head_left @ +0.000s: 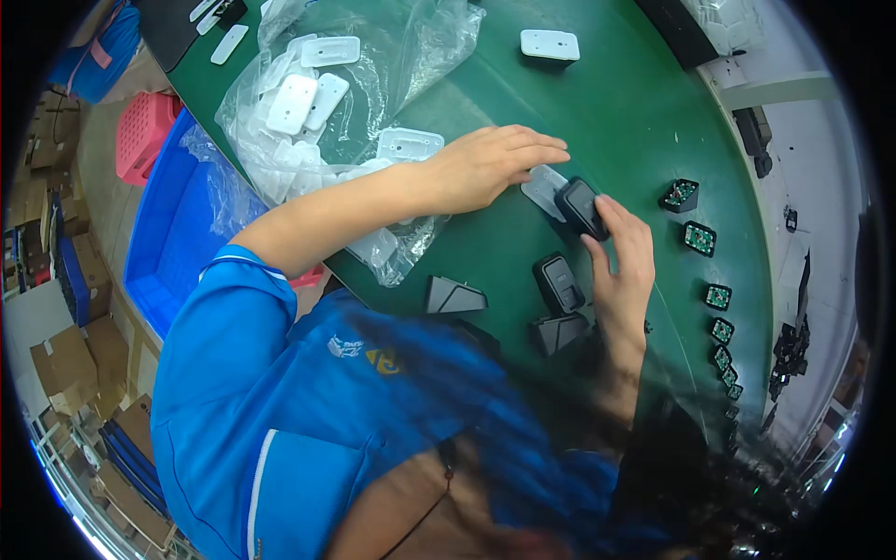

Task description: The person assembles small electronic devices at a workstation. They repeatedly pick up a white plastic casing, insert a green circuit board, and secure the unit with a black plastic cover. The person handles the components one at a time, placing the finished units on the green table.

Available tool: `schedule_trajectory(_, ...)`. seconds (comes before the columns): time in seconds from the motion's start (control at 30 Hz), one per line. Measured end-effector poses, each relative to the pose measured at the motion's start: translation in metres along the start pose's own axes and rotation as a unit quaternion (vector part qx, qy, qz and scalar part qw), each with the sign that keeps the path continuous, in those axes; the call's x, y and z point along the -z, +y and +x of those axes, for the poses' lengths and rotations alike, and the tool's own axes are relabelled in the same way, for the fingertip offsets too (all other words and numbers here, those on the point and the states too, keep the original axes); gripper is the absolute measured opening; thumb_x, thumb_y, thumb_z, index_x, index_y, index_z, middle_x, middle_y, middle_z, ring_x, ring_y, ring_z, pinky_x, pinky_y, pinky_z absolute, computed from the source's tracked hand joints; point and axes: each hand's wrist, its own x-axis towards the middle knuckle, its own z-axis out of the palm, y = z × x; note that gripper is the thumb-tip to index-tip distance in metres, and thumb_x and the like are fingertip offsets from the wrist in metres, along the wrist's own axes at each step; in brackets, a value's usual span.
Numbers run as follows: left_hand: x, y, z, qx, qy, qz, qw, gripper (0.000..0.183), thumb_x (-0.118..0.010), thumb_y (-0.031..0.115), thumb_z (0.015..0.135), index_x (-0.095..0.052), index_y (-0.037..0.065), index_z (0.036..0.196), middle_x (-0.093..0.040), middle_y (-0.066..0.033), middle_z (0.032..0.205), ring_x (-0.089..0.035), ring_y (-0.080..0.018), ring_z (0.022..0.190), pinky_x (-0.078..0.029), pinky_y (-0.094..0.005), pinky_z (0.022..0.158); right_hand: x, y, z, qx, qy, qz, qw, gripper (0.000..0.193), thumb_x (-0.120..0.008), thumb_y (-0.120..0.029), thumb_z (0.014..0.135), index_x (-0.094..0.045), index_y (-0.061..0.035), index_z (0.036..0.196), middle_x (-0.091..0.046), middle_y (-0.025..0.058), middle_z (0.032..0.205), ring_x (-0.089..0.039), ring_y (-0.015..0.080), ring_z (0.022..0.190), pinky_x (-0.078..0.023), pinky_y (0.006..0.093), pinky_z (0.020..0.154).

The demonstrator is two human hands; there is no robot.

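My right hand (623,259) grips a small black plastic housing (581,207) with rounded corners, thumb and fingers at its right side. Partly under the housing, a flat white plate (541,189) shows on its left. My left hand (492,165) stretches its fingers out flat just beyond that plate, thumb close to the plate's upper left edge; whether they touch, I cannot tell. Closer to my body, another black housing (558,283) stands near a dark grey wedge-shaped one (560,332). A second wedge-shaped housing (455,295) lies farther left.
A clear plastic bag (427,65) with several white plates (292,103) spreads under and beyond my left forearm. One white plate (549,43) tops a dark block at the far side. Housings with green circuit boards (698,237) line the green table's (644,112) right edge. A blue bin (173,247) stands left.
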Motion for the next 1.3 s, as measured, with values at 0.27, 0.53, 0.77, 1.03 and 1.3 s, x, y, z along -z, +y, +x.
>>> schedule_trajectory(0.27, 0.009, -0.003, -0.014, -0.015, -0.058, 0.016, 0.998, 0.056, -0.051, -0.008, 0.077, -0.05, 0.012, 0.129, -0.045, -0.0029, 0.14, -0.041, -0.0228, 0.129, -0.035, -0.0383, 0.103, -0.016, 0.001, 0.027, 0.037, -0.08, -0.02, 0.996, 0.041, -0.065, -0.001, 0.074, -0.059, -0.0072, 0.114, -0.061, 0.008, 0.113, -0.056, 0.0275, 0.101, -0.049, 0.0369, 0.085)
schedule_trajectory(0.53, 0.007, -0.006, -0.018, -0.032, -0.065, 0.048, 0.996, 0.057, -0.051, -0.007, 0.077, -0.05, 0.013, 0.131, -0.045, -0.0021, 0.14, -0.042, -0.0221, 0.129, -0.035, -0.0387, 0.104, -0.018, 0.001, 0.03, 0.061, -0.098, -0.035, 0.993, 0.041, -0.063, 0.003, 0.074, -0.06, -0.0047, 0.114, -0.06, 0.0091, 0.114, -0.056, 0.0274, 0.1, -0.05, 0.0371, 0.083)
schedule_trajectory(0.77, 0.005, 0.0, -0.022, -0.036, -0.05, 0.149, 0.987, 0.05, -0.051, 0.007, 0.082, -0.05, 0.015, 0.132, -0.046, -0.0016, 0.139, -0.045, -0.0208, 0.127, -0.039, -0.0378, 0.103, -0.032, -0.002, 0.023, 0.112, -0.06, -0.175, 0.976, 0.039, -0.055, 0.003, 0.073, -0.062, -0.004, 0.111, -0.06, 0.0105, 0.114, -0.058, 0.0255, 0.099, -0.052, 0.0357, 0.078)
schedule_trajectory(1.03, 0.019, -0.008, -0.01, -0.057, -0.098, 0.152, 0.982, 0.046, -0.05, 0.009, 0.083, -0.054, 0.018, 0.127, -0.049, 0.0015, 0.136, -0.048, -0.0168, 0.123, -0.039, -0.0372, 0.102, -0.02, 0.001, 0.033, 0.048, -0.101, -0.026, 0.993, 0.038, -0.064, 0.001, 0.07, -0.063, -0.0044, 0.108, -0.062, 0.0081, 0.109, -0.058, 0.0251, 0.092, -0.051, 0.0354, 0.076)
schedule_trajectory(1.3, 0.024, -0.007, -0.002, -0.047, -0.12, 0.138, 0.982, 0.051, -0.058, 0.006, 0.077, -0.056, 0.02, 0.126, -0.052, 0.003, 0.133, -0.051, -0.0164, 0.121, -0.042, -0.0358, 0.1, -0.02, 0.009, 0.031, 0.049, -0.091, -0.003, 0.995, 0.041, -0.068, -0.004, 0.072, -0.062, -0.0062, 0.113, -0.063, 0.0077, 0.111, -0.058, 0.0273, 0.095, -0.049, 0.0355, 0.082)
